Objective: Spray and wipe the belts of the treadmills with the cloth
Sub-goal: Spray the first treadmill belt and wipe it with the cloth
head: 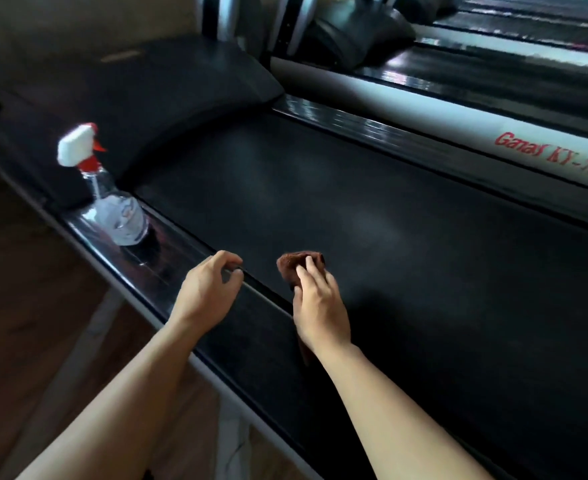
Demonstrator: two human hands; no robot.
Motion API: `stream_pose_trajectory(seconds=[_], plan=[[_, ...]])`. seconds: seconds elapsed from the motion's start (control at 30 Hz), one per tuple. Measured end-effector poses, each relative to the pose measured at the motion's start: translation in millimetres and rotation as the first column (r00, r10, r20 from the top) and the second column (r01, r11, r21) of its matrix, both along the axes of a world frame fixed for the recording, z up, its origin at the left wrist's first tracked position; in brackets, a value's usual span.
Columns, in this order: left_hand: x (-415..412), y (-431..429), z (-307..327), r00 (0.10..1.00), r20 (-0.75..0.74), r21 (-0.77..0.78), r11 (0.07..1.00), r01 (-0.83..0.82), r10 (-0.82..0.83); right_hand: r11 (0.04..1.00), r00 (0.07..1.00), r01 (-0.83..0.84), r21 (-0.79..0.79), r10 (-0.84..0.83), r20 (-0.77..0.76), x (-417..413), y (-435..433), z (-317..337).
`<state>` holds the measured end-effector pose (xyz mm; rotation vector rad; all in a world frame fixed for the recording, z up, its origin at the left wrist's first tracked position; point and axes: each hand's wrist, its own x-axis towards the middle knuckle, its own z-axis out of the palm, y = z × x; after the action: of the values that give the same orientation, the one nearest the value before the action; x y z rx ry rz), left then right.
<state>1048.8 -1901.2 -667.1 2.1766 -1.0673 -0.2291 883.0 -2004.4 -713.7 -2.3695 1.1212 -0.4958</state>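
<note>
A person's right hand (320, 306) presses a bunched brown cloth (297, 266) onto the treadmill belt (372, 220) near its left edge, fingers (309, 271) curled over it. The left hand (206, 292) braces on the side rail (167, 258), fingers loosely bent and holding nothing, while the spray bottle (112, 199) stands parked farther up that rail, apparently set aside for wiping.

I see a black belt (354, 209), a brown cloth (294, 263), and a clear spray bottle (119, 209) with white-and-red trigger head.
</note>
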Motion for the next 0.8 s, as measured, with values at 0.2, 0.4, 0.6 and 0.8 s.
stream_pose_trajectory(seconds=[0.2,0.4,0.6,0.8], plan=[[62,34,19,0.976,-0.013,-0.064,0.974,-0.219,0.218,0.99,0.988,-0.126,0.067,0.131,-0.078,53,22,6],[103,59,27,0.927,-0.081,-0.151,0.915,-0.374,0.366,0.974,0.938,-0.226,0.013,0.221,-0.266,63,36,-7],[139,64,32,0.894,-0.135,-0.244,0.86,-0.447,0.426,0.983,0.955,-0.175,-0.052,0.157,-0.251,67,40,-17],[198,53,28,0.869,-0.167,-0.221,0.841,-0.494,0.466,0.973,0.957,-0.149,-0.178,0.096,-0.274,70,42,-25]])
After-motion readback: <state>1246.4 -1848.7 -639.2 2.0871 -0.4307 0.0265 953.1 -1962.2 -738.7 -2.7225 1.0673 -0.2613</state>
